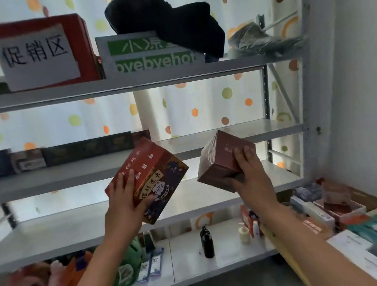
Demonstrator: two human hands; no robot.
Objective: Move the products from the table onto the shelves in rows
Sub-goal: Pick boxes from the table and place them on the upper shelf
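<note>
Two boxes are up, one per hand, both tilted, probably being turned to stand in the row. The left hand (125, 205) clasps the red box (148, 179) at 7 o'clock; the right hand (250, 176) clasps the brown box (224, 159) at 4. Both hang before the middle shelf (229, 135), whose row starts at 9. More products wait on the counter (354, 241).

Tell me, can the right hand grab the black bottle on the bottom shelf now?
Probably not: the right hand already holds a brown box, so its grip is full. The black bottle itself stands unblocked.
</note>
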